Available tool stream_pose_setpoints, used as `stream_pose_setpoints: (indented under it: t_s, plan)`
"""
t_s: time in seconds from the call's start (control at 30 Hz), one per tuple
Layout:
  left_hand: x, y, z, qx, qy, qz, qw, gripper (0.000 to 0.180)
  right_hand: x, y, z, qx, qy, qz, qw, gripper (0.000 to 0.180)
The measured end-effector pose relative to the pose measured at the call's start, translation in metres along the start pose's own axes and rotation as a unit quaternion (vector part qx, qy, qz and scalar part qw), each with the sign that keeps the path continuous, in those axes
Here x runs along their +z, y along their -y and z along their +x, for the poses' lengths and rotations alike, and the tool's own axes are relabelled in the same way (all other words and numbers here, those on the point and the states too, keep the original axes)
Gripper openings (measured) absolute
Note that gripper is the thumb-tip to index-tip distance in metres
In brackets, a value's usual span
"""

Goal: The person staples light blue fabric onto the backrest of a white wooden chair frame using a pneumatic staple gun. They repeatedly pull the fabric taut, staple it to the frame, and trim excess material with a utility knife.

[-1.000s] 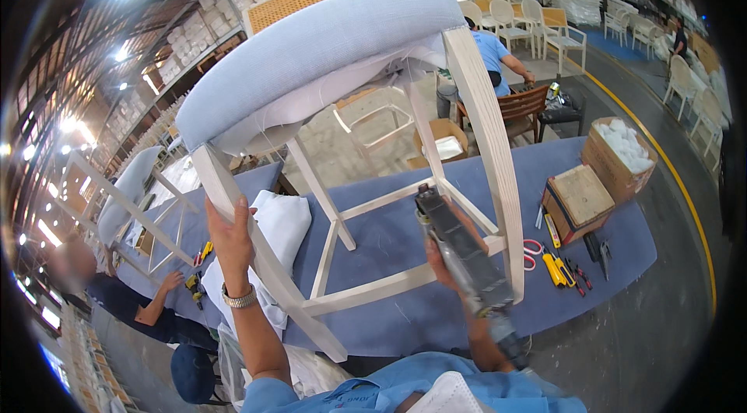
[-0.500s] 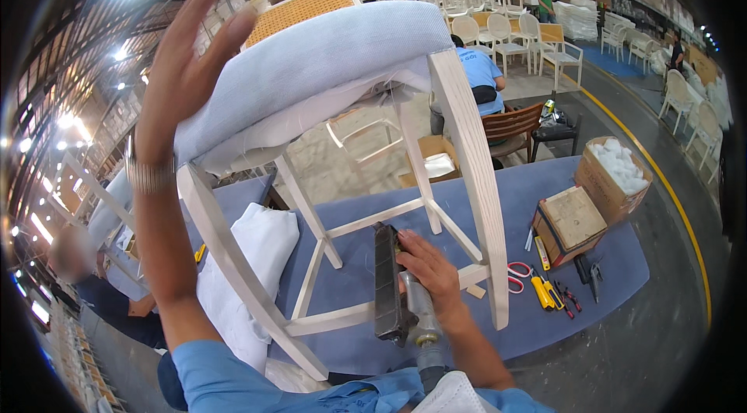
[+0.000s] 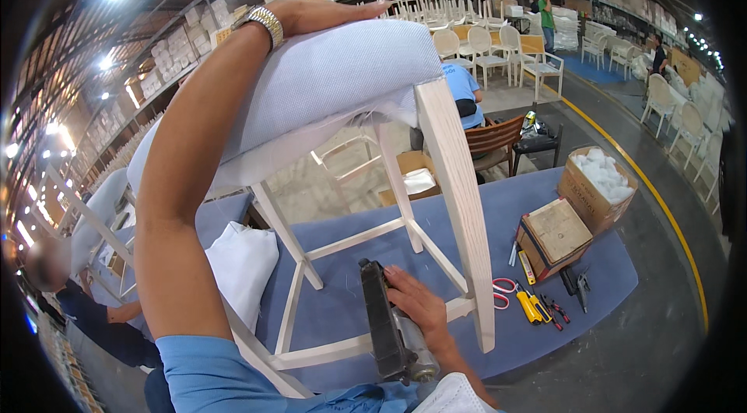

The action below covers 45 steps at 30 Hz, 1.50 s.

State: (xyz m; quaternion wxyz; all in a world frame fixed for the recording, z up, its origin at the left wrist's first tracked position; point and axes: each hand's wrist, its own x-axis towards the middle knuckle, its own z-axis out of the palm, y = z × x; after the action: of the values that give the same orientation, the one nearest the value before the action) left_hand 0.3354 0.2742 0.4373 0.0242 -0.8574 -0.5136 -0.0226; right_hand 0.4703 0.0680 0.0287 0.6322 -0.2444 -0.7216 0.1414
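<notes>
A pale wooden chair (image 3: 455, 203) stands on a table covered in blue-grey cloth, its seat (image 3: 342, 86) wrapped in light blue-grey fabric. Loose fabric and frayed threads hang under the seat's edge. My left hand (image 3: 323, 16), wearing a metal watch, lies across the top of the seat with fingers stretched out. My left forearm passes in front of the seat's left side. Low in front of the chair's stretchers, my right hand (image 3: 418, 304) is wrapped round a staple gun (image 3: 381, 327) with a long black magazine. The gun is apart from the seat.
Right on the table lie red-handled scissors (image 3: 504, 285), a yellow-handled tool (image 3: 532, 307), pliers (image 3: 554, 310) and a wooden box (image 3: 554, 235). A carton (image 3: 585, 191) holds white stuffing. White cloth (image 3: 247, 261) is bunched at left. Co-workers sit beyond the table and at left.
My left hand has come down from raised in the air onto the seat top. The seat tilts slightly differently and the view has shifted. My right hand keeps the staple gun low.
</notes>
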Motion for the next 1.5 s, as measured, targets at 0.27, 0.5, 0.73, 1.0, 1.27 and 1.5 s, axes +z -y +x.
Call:
stream_pose_setpoints:
  t_s: [0.27,0.5,0.73,1.0,1.27,1.5]
  plan:
    - [0.022,-0.004,-0.023,0.111,-0.123,0.067,0.984,0.103,0.017,-0.004,0.013,-0.011,-0.088,-0.034,0.995,0.038]
    - [0.063,-0.011,-0.042,0.222,-0.295,0.261,0.892,0.097,0.005,-0.002,0.014,-0.027,-0.066,-0.084,0.994,0.041]
    - [0.015,0.039,-0.029,0.102,-0.189,0.074,0.974,0.1,0.016,-0.004,0.009,0.007,-0.066,-0.03,0.997,0.03]
    - [0.06,0.006,-0.072,0.129,-0.289,0.237,0.918,0.108,0.013,0.018,0.022,0.139,-0.118,0.016,0.983,0.046]
    - [0.072,0.002,-0.075,0.11,-0.337,0.275,0.893,0.102,-0.033,0.024,0.136,-0.025,-0.129,-0.019,0.991,0.041]
    - [0.083,-0.001,-0.079,0.093,-0.364,0.294,0.879,0.102,-0.029,0.012,0.186,0.012,-0.095,0.076,0.992,0.033]
